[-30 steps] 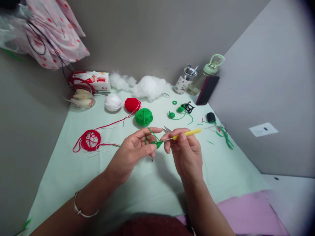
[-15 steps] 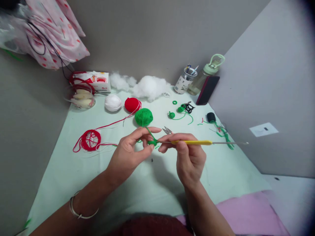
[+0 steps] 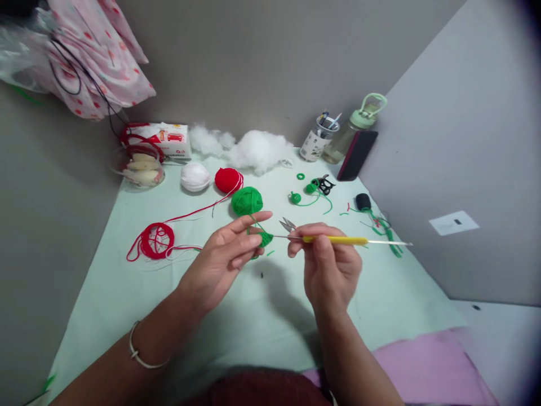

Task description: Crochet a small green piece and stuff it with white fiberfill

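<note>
Hook (image 3: 338, 240) @ grn piece (image 3: 266, 239) edge

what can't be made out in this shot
- Head view: left tip of the yellow-handled hook, lost at the green piece.
- Head view: the green piece's stitches, too small and partly covered by the left hand.
- Head view: the scissors' handles, behind the right hand.
- Head view: part of the bottle, behind the phone.
- Head view: the spotted cloth's top, cut off by the upper edge.
</note>
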Demonstrator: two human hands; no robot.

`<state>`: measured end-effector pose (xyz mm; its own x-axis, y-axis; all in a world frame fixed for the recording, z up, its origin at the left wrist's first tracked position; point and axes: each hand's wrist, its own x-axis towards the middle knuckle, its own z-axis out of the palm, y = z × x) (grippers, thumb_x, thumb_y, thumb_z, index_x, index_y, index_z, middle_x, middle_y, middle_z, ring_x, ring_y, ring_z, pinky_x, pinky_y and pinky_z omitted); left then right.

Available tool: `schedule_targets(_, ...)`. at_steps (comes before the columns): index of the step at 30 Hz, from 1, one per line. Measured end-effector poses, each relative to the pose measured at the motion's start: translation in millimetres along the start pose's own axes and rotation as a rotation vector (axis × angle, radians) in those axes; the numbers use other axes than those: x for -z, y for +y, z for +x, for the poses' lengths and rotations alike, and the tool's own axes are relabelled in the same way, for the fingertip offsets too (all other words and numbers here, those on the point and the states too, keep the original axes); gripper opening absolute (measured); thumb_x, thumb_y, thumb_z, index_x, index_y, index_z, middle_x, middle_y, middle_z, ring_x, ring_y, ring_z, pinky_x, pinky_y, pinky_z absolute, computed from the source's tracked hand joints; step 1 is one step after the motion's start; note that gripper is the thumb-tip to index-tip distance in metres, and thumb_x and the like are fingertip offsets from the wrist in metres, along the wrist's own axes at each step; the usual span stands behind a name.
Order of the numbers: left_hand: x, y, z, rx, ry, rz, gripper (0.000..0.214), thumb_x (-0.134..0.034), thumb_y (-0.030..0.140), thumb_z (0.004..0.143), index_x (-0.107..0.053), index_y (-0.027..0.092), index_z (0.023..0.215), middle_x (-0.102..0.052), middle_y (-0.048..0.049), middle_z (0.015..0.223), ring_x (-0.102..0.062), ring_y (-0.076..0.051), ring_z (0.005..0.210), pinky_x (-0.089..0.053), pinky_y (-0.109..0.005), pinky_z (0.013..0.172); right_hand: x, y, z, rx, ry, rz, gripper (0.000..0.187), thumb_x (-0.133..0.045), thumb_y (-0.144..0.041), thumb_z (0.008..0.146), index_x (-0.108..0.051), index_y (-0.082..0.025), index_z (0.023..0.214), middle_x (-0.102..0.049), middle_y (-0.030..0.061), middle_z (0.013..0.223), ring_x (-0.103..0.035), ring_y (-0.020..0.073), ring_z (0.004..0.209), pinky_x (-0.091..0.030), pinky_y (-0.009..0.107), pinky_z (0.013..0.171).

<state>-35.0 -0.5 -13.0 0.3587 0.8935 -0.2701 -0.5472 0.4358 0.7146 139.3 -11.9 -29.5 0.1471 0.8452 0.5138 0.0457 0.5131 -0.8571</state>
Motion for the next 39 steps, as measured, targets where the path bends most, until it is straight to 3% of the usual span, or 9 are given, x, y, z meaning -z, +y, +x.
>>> schedule_targets(4, -0.7, -5, -1, -0.067, -0.007, 0.123, 0.036, -0.085, 0.027, 0.085, -0.083, 0.026, 0.121, -0.065, 0.0004, 0.088, -0.049, -0.011, 0.075, -0.042, -0.025, 0.071, -4, 0, 3, -0.073, -0.074, 0.088, 0.019, -0.062, -0.029, 0.106, -0.081, -0.026, 0.104, -0.081, 0.0047, 0.098, -0.071, 0.0159, 0.073, -0.059, 0.032, 0.062)
schedule_targets(7, -1.9, -9, -1, -0.120, 0.043, 0.184, 0.037, -0.087, 0.031, 0.085, -0.082, 0.027, 0.121, -0.067, -0.0014, 0.096, -0.057, -0.016, 0.091, -0.043, -0.027, 0.078, -5, 1, -3, 0.013, -0.101, -0.051, 0.023, -0.062, -0.021, 0.105, -0.081, -0.032, 0.113, -0.082, 0.0034, 0.101, -0.073, 0.0169, 0.078, -0.061, 0.033, 0.067)
schedule_targets(13, -1.9, -8, 1, 0.033, 0.028, -0.009, 0.040, -0.087, 0.030, 0.084, -0.081, 0.019, 0.123, -0.053, 0.0062, 0.068, -0.035, -0.008, 0.059, -0.044, -0.026, 0.070, -2, 3, -13, 0.343, -0.142, -0.425, 0.043, -0.072, -0.008, 0.096, -0.078, -0.035, 0.128, -0.082, 0.0066, 0.116, -0.077, 0.0227, 0.100, -0.064, 0.040, 0.084)
schedule_targets(15, -0.1, -5, 2, 0.075, -0.001, -0.081, 0.034, -0.085, 0.029, 0.085, -0.084, 0.017, 0.117, -0.045, 0.0081, 0.062, -0.033, -0.007, 0.056, -0.049, -0.028, 0.082, 1, 3, -8, 0.260, -0.091, -0.330, 0.034, -0.068, -0.012, 0.100, -0.080, -0.033, 0.123, -0.082, 0.0054, 0.106, -0.076, 0.0208, 0.090, -0.063, 0.039, 0.078)
schedule_targets(20, 3.0, -5, 3, -0.033, 0.003, 0.024, 0.033, -0.086, 0.025, 0.084, -0.084, 0.025, 0.117, -0.070, -0.0011, 0.091, -0.062, -0.015, 0.090, -0.048, -0.033, 0.098, 1, 1, 4, -0.107, -0.055, 0.120, 0.018, -0.065, -0.028, 0.105, -0.083, -0.028, 0.103, -0.080, 0.0031, 0.092, -0.068, 0.0151, 0.070, -0.057, 0.031, 0.062)
schedule_targets(24, 3.5, -9, 2, -0.089, -0.040, 0.220, 0.034, -0.086, 0.031, 0.088, -0.083, 0.032, 0.121, -0.073, -0.0015, 0.098, -0.063, -0.020, 0.105, -0.045, -0.035, 0.101, -1, 3, 3, -0.157, -0.094, 0.082, 0.015, -0.070, -0.034, 0.102, -0.083, -0.026, 0.101, -0.082, 0.0048, 0.095, -0.069, 0.0167, 0.074, -0.056, 0.032, 0.062)
schedule_targets(31, 6.7, -4, -2, -0.164, 0.004, 0.399, 0.032, -0.083, 0.032, 0.090, -0.083, 0.034, 0.122, -0.064, -0.0007, 0.094, -0.060, -0.019, 0.097, -0.045, -0.032, 0.093, 2, 2, 7, -0.257, -0.085, 0.233, 0.022, -0.062, -0.037, 0.107, -0.077, -0.023, 0.099, -0.082, 0.0049, 0.092, -0.070, 0.0149, 0.069, -0.059, 0.030, 0.063)
schedule_targets(35, 5.9, -4, -3, -0.210, 0.042, 0.487, 0.035, -0.081, 0.028, 0.090, -0.081, 0.032, 0.125, -0.064, -0.0006, 0.094, -0.059, -0.020, 0.097, -0.045, -0.034, 0.094, 3, -4, 3, -0.161, -0.099, 0.086, 0.022, -0.055, -0.030, 0.109, -0.076, -0.026, 0.104, -0.082, 0.0032, 0.097, -0.073, 0.0152, 0.072, -0.062, 0.032, 0.067)
schedule_targets(39, -0.3, -7, -4, -0.331, 0.198, 0.645, 0.035, -0.080, 0.019, 0.085, -0.083, 0.030, 0.118, -0.066, -0.0001, 0.091, -0.059, -0.021, 0.094, -0.044, -0.035, 0.096, 4, -6, -4, 0.149, -0.212, -0.249, 0.026, -0.055, -0.017, 0.107, -0.074, -0.028, 0.120, -0.082, 0.0045, 0.104, -0.077, 0.0190, 0.085, -0.064, 0.036, 0.079)
